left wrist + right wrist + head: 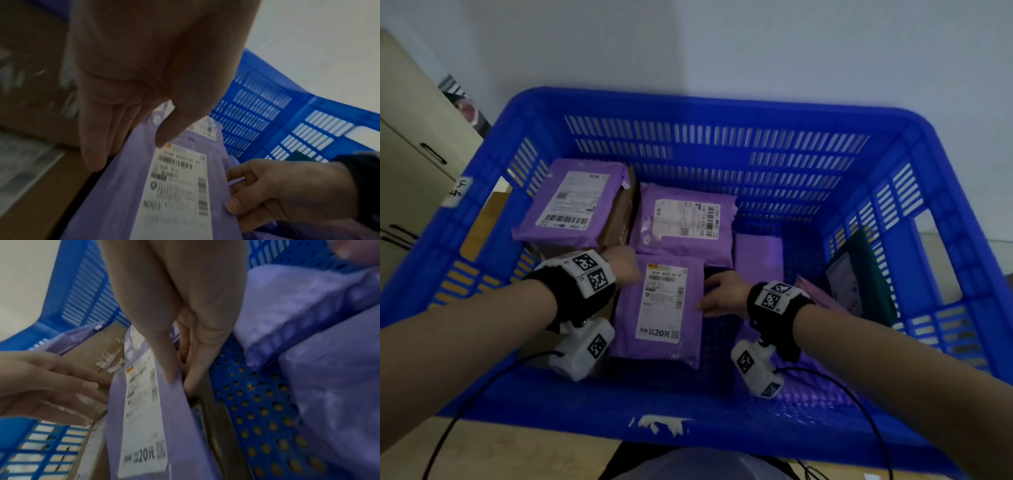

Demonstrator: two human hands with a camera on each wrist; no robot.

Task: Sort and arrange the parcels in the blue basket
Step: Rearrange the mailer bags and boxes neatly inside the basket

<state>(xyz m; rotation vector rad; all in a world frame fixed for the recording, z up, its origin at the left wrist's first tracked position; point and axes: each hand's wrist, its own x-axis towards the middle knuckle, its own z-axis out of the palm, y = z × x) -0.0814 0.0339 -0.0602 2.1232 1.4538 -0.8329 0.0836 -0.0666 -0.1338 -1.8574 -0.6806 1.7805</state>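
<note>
A large blue basket [705, 102] holds several purple parcels. Near its front middle, a purple parcel with a white "20" label [659, 308] is held between both hands. My left hand [630, 270] is at its top left edge, thumb on top [164, 136] and straight fingers [92, 154] down beside the edge. My right hand [709, 294] pinches its right edge, with the thumb [170, 369] above and the fingers below. Under this parcel lies a brown cardboard box [218, 434].
Another purple parcel [571, 202] lies on a cardboard box [619, 219] at the back left, and one more [685, 219] sits mid-back. Plain purple bags [756, 257], a pink one [822, 294] and a dark green one [866, 274] lie right. A cabinet [410, 154] stands left.
</note>
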